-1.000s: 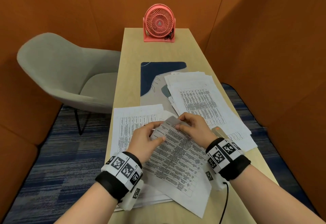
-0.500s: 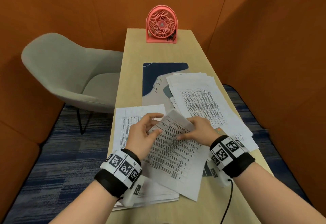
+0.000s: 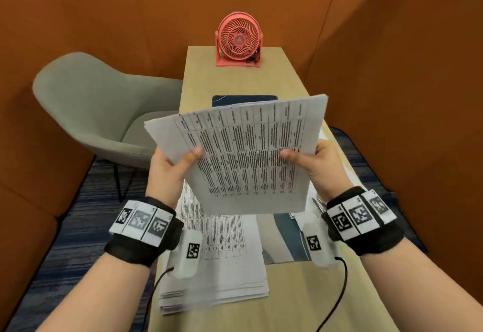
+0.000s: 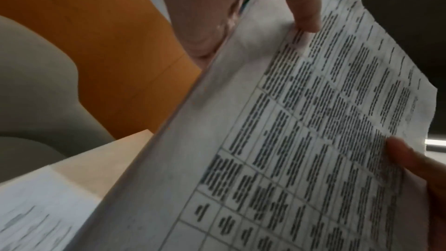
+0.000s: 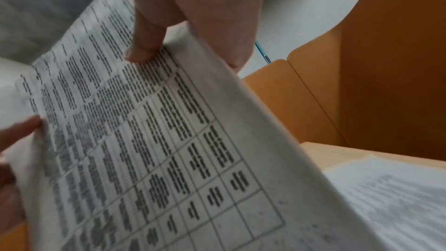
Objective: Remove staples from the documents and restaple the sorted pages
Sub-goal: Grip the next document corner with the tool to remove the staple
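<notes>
A set of printed table pages (image 3: 245, 154) is held up in the air above the desk, tilted toward me. My left hand (image 3: 172, 167) grips its left edge, thumb on the front. My right hand (image 3: 311, 162) grips the right edge the same way. The left wrist view shows the pages (image 4: 301, 140) with my left thumb on top, and the right wrist view shows the pages (image 5: 156, 140) pinched under my right thumb. Another stack of printed pages (image 3: 219, 266) lies on the desk below my left wrist. No stapler or staple remover can be seen.
The narrow wooden desk (image 3: 287, 292) runs away from me, with a pink fan (image 3: 239, 40) at its far end. A blue and grey mat (image 3: 285, 237) lies under the papers. More sheets (image 3: 347, 175) lie at the right. A grey chair (image 3: 99, 112) stands to the left, orange walls all round.
The pages lay on the desk with both hands working at their top corner. Now both hands have lifted them off the desk and hold them up by the side edges.
</notes>
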